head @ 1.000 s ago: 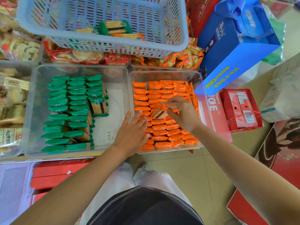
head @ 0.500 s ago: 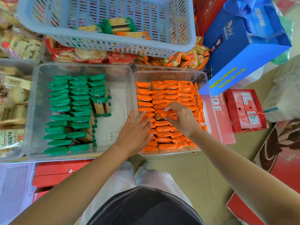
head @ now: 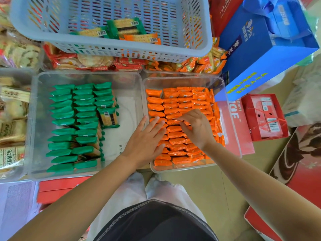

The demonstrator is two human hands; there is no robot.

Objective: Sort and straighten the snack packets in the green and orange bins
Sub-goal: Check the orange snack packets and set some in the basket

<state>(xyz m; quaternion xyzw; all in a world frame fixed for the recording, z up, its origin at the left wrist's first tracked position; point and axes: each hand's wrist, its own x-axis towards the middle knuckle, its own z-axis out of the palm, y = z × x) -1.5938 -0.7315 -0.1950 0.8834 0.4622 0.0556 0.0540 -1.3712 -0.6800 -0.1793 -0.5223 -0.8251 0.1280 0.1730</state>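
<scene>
Two clear bins sit side by side. The left bin [head: 37, 119] holds green snack packets [head: 83, 119] in three rows, with one green packet [head: 108, 117] lying face up at the right row. The right bin [head: 184, 80] is packed with rows of orange snack packets [head: 175, 101]. My left hand [head: 145, 141] lies flat with straight fingers on the orange packets at that bin's left side. My right hand [head: 198, 127] has curled fingers that pinch one orange packet [head: 173, 121] in the middle rows.
A pale blue slotted basket [head: 111, 49] sits behind the bins with three loose packets [head: 125, 27] inside. More snack bins lie at the left [head: 12, 129] and back. A blue gift box [head: 257, 54] and red boxes [head: 265, 117] stand at the right.
My right hand has lowered the orange packet, lifted a second ago, down into the middle rows. My left hand has slid further right onto the orange packets.
</scene>
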